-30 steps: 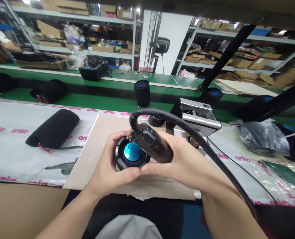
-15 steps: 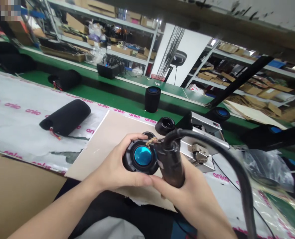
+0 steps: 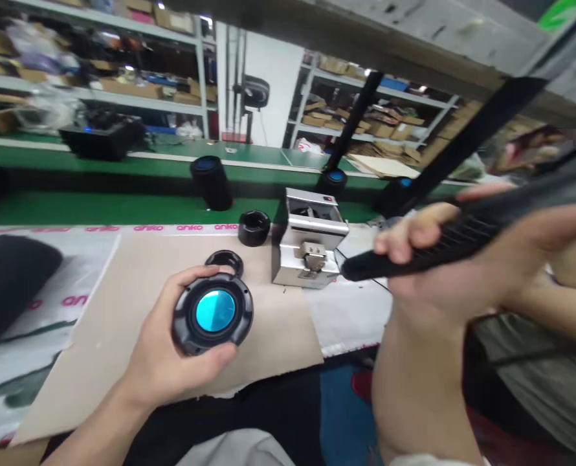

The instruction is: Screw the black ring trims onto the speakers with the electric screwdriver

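Note:
A round black speaker end with a shiny blue centre (image 3: 215,310) sits in my left hand (image 3: 162,362), fingers and thumb wrapped about its rim. Just behind it, a black ring (image 3: 238,264) lies on the beige board, close to my left fingertips. My right hand (image 3: 443,301) is raised at the right and wrapped around a black electric screwdriver (image 3: 463,236) with a ribbed grip. The screwdriver is tilted nearly flat and blurred by motion; its tip cannot be made out. A silver screw feeder (image 3: 312,236) stands between my two hands, farther back.
A black cup-shaped ring (image 3: 254,236) stands left of the feeder. A black speaker (image 3: 211,183) is upright on the green bench (image 3: 162,207). At the left lies a black cloth-covered body (image 3: 16,285). A person's arm (image 3: 554,304) shows at the right.
My right hand has swung the screwdriver away from the speaker end, up and to the right. My left hand still holds the speaker end. The view has turned right.

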The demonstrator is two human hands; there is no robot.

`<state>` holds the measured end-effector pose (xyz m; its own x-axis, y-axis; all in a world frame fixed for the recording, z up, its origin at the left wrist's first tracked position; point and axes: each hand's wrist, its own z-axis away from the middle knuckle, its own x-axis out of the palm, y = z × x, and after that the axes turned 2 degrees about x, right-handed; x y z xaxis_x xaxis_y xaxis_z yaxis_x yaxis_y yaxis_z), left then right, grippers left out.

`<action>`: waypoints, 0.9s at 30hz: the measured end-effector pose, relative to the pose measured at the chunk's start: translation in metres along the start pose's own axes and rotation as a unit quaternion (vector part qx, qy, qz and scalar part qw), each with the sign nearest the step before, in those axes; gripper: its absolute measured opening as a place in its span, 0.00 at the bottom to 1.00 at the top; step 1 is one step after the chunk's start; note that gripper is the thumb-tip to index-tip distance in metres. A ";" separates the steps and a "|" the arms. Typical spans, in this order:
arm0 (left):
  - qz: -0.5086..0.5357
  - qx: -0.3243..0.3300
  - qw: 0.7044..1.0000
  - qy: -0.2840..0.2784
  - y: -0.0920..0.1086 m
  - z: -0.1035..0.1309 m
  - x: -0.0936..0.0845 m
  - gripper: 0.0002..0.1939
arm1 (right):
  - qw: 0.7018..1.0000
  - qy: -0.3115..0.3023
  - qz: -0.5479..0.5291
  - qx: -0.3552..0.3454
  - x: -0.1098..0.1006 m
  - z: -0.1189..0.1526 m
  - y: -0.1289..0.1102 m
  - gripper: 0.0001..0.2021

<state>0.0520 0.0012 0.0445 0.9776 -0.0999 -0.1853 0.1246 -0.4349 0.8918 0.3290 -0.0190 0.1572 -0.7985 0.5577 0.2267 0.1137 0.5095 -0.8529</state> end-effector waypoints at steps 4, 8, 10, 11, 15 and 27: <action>0.035 0.010 0.997 -0.073 0.002 -0.010 0.031 0.37 | 0.997 -0.022 -0.058 -0.051 0.016 -0.017 0.015 0.25; 0.039 0.029 0.993 -0.105 -0.001 -0.016 0.048 0.38 | 0.994 -0.091 -0.048 -0.027 0.021 -0.030 0.035 0.27; 0.035 0.023 0.994 -0.106 -0.003 -0.017 0.049 0.38 | 0.994 -0.104 -0.038 -0.021 0.023 -0.032 0.044 0.28; 0.035 0.018 0.993 -0.107 -0.003 -0.017 0.048 0.38 | 0.993 -0.108 -0.033 -0.020 0.025 -0.032 0.047 0.29; 0.040 0.010 0.993 -0.111 -0.002 -0.018 0.045 0.39 | 0.993 -0.116 -0.006 0.003 0.032 -0.030 0.053 0.33; 0.042 0.004 0.992 -0.115 -0.003 -0.020 0.047 0.40 | 0.982 -0.162 -0.057 0.080 0.021 -0.023 0.046 0.27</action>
<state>0.1008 0.0152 0.0417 0.9197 -0.3370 -0.2013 0.0430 -0.4232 0.9050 0.3305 0.0313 0.1333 -0.9499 0.2517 0.1856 -0.0614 0.4319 -0.8998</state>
